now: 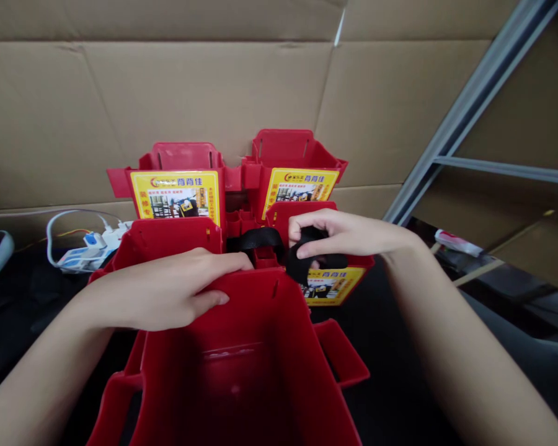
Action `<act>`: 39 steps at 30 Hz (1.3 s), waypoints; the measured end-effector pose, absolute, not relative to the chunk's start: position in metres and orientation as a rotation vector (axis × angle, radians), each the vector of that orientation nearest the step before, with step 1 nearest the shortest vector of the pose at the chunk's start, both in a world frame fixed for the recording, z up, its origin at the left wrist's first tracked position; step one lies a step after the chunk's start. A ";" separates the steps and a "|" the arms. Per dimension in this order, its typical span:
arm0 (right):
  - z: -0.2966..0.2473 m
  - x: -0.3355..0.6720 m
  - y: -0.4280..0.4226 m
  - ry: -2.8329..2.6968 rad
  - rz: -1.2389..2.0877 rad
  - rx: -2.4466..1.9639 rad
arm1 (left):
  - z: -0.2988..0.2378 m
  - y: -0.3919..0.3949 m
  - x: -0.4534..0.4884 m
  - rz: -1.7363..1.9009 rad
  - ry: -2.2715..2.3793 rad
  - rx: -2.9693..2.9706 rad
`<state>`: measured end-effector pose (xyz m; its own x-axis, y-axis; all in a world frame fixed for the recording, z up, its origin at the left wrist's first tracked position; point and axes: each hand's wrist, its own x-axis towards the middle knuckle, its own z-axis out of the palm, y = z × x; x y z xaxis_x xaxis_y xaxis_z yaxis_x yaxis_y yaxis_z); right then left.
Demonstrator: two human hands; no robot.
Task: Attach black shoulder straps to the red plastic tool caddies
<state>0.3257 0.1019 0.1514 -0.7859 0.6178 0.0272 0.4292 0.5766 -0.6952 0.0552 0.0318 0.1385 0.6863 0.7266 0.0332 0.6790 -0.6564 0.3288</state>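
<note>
A large red plastic box [288, 328] with side loops stands right in front of me, its inside facing up. My left hand [181, 288] grips the box's far wall, thumb inside and fingers over the rim. Beyond that rim, at the right, my right hand [325, 238] is closed on a black strap [300, 265], which bends round near the wall's corner. A second black band [261, 236] arches between the boxes, close to my left fingertips. Behind my right hand is another red box [302, 214] with a yellow label, partly covered by the hand.
Two more red boxes with yellow labels [174, 195] [302, 179] stand against a cardboard wall [204, 93]. Another red box [167, 235] lies beyond my left arm. At left is a power strip [86, 254] with plugs and cables; at right, a metal frame [465, 93].
</note>
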 end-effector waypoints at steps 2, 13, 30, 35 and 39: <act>0.148 0.326 0.104 -2.488 1.204 -0.844 | 0.138 0.032 0.056 0.210 1.103 2.615; 0.150 0.315 0.101 -2.669 1.093 -0.494 | 0.141 0.032 0.060 0.201 1.052 2.655; 0.129 0.303 0.112 -2.668 1.229 -0.433 | 0.142 0.032 0.060 0.162 1.041 2.710; 0.137 0.301 0.104 -2.763 1.074 -0.340 | 0.143 0.024 0.069 0.299 1.051 2.862; 0.147 0.311 0.096 -2.817 1.012 -0.346 | 0.137 0.016 0.086 0.568 1.040 3.068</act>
<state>0.3114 0.0961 0.1465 -0.9655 0.2569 0.0432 0.1706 0.7489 -0.6403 0.0861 0.0163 0.1375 0.7419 0.5613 0.3669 0.6121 -0.7903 -0.0286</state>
